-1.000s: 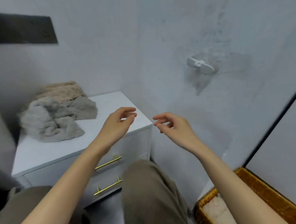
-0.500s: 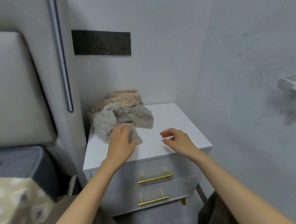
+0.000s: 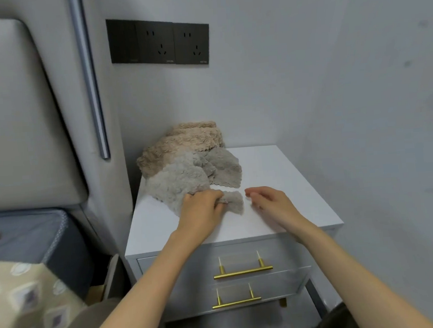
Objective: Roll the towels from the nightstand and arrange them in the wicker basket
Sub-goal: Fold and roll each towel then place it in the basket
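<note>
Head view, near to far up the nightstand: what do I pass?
Going away from you: lower drawer handle → upper drawer handle → left hand, gripping the near corner of the grey towel → beige towel → black socket panel on the wall.

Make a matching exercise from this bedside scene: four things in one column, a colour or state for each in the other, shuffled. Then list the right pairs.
Things
1. left hand
2. right hand
3. beige towel
4. drawer handles

Colour or state
a. grips the near corner of the grey towel
b. gold-coloured
c. lies behind the grey towel
d. holds nothing, fingers loosely curled

Pairs: 1-a, 2-d, 3-c, 4-b
</note>
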